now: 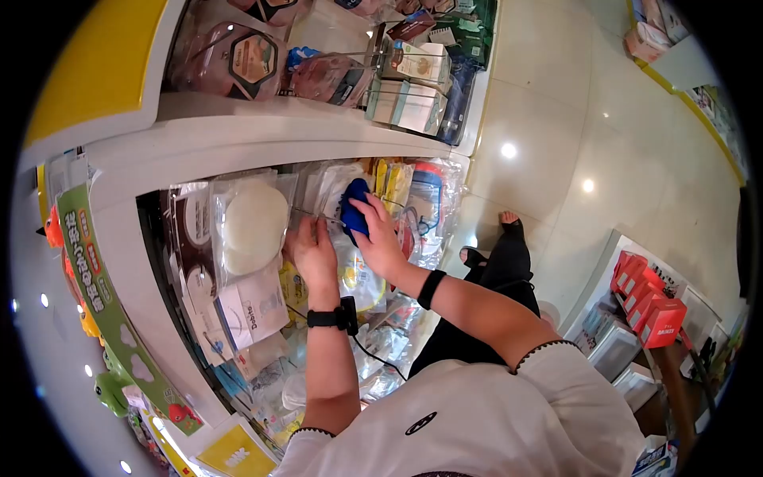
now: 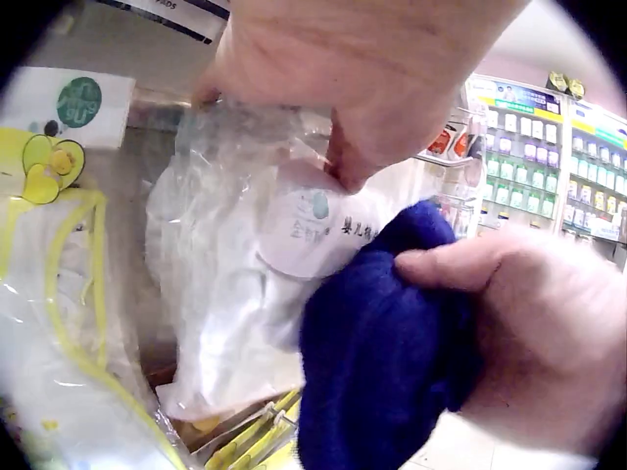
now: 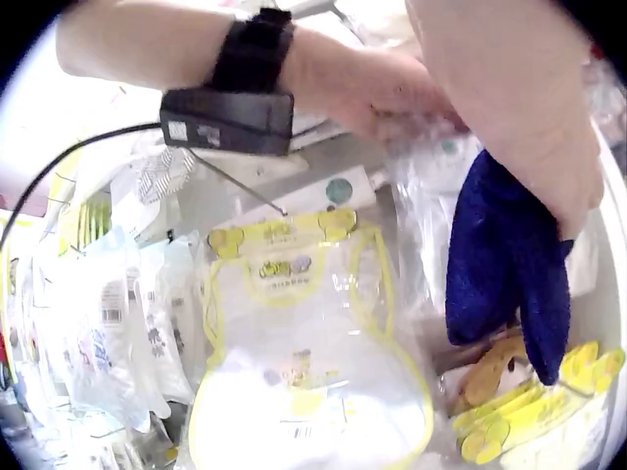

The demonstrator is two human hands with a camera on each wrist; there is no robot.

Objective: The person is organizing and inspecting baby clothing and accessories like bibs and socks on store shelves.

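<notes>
My right hand (image 1: 381, 238) grips a dark blue cloth (image 1: 355, 208) with a fuzzy surface. Bunched up, the cloth (image 3: 485, 255) hangs in two folds below that hand in the right wrist view. Just to its left, my left hand (image 1: 315, 254) pinches the top of a clear plastic package (image 2: 220, 294) with white contents and a round pale label. The blue cloth (image 2: 377, 343) overlaps the package's lower right side in the left wrist view. Beside the package hangs a clear-wrapped white bib (image 3: 313, 362) with yellow edging.
Yellow-carded packs (image 3: 544, 401) hang below the cloth. A bag with round white pads (image 1: 254, 226) hangs left of my hands. A white shelf edge (image 1: 262, 131) runs beyond them, with boxes (image 1: 409, 103) above. Tiled floor (image 1: 548, 143) lies to the right.
</notes>
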